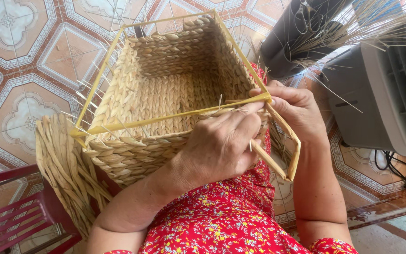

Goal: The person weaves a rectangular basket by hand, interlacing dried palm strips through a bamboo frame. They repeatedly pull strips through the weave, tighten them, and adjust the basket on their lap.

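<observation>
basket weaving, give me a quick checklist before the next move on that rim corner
1. Woven basket steadied on the lap: ok, it rests on the red floral dress.
2. Left hand gripping the near rim: ok, closed over the braided edge.
3. Right hand on the corner: ok, thumb presses on the yellow frame.
4. Loose strand under control: ok, it loops down from the right hand and back toward the left.
5. Strand tight: cannot tell.
6. Spare fibre within reach: ok, woven strip hangs beside the basket.
</observation>
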